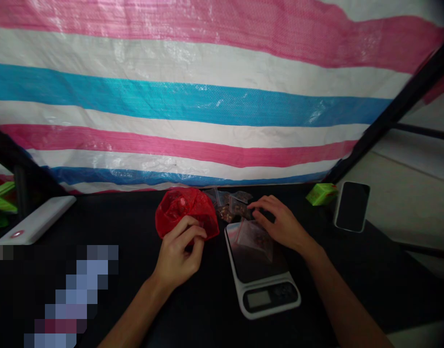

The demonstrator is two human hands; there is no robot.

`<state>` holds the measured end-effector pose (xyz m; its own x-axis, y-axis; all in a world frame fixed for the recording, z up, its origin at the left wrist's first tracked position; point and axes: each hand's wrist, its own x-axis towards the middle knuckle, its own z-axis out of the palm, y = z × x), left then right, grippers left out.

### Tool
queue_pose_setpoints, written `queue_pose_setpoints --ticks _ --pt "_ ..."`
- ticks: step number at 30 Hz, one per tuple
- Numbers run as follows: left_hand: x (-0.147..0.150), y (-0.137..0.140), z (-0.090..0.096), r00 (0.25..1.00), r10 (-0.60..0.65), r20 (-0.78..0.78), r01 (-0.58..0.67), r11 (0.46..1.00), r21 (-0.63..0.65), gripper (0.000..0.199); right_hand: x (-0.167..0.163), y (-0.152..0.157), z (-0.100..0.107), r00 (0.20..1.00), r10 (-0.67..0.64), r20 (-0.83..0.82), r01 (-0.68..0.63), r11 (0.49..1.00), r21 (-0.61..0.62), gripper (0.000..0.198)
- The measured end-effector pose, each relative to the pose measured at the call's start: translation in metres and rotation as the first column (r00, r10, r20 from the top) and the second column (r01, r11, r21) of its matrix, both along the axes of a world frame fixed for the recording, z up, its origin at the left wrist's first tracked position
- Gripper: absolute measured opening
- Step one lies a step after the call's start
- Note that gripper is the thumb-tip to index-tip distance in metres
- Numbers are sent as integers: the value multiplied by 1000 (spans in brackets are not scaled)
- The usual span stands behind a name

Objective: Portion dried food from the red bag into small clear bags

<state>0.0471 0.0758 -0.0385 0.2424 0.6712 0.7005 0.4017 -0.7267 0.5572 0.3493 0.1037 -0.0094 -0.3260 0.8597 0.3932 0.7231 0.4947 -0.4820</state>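
Scale nearest, white, dark platform, display facing wearer, on black tabletop. Small clear bag lies on platform's far end. Right hand flat over bag's far edge, fingers spread and unclenched, tips touching pile of small clear packets just beyond scale. Left hand pinches rim of red plastic bag, left of scale. Phone and green box far right, well apart. Best done: keep palm weight off platform, hold red bag mouth steady.

L hand on red bag, R hand by scale
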Motion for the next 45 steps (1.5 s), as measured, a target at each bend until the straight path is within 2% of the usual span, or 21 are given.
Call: queue_pose_setpoints --ticks 4,6,9,11,13,15,18,20,22,26,31,34,37,39,45 --pt "-1 -1 -1 1000 8 -15 -8 1000 2 20 -3 -10 11 995 69 72 -64 995 -72 16" --pt "5 -7 -1 997 -25 -78 27 999 19 20 -4 -14 11 995 79 57 -73 992 -108 21" --pt "24 -25 1 951 -181 -253 198 979 45 27 -7 -15 7 996 81 31 -75 983 -166 33" --pt "43 -37 2 899 -264 -349 293 956 33 35 -9 -14 3 996 82 -26 -85 977 -193 28" --pt "62 -45 1 855 -306 -420 349 936 30 37 -9 -9 1 985 69 -156 -103 969 -225 20" --pt "76 -46 -2 818 -315 -481 379 925 39 39 -3 -3 -1 942 19 -336 -113 958 -262 19" --pt "88 -41 -8 752 -346 -562 462 884 74 37 13 8 -6 799 -115 -590 -73 956 -286 30" --pt "90 -38 -13 733 -360 -577 501 860 100 35 23 15 -11 690 -201 -695 -10 958 -287 36" --pt "90 -37 -17 748 -354 -561 498 859 122 34 31 21 -15 627 -249 -738 47 958 -284 39" --pt "91 -41 -19 759 -312 -571 480 861 167 33 35 25 -21 592 -284 -755 107 955 -276 39" --pt "95 -42 -20 712 -324 -623 536 824 184 27 33 26 -22 592 -294 -750 127 954 -273 41" --pt "90 -40 -21 767 -352 -536 497 855 149 32 34 28 -25 585 -305 -752 146 951 -273 41" --pt "80 -39 -21 878 -303 -370 385 907 172 45 36 31 -29 571 -314 -758 157 949 -275 42" --pt "76 -39 -20 921 -274 -278 328 929 173 51 37 32 -32 567 -318 -760 165 947 -274 43" --pt "79 -41 -16 918 -323 -232 366 914 175 47 34 33 -35 552 -324 -768 178 946 -270 46"
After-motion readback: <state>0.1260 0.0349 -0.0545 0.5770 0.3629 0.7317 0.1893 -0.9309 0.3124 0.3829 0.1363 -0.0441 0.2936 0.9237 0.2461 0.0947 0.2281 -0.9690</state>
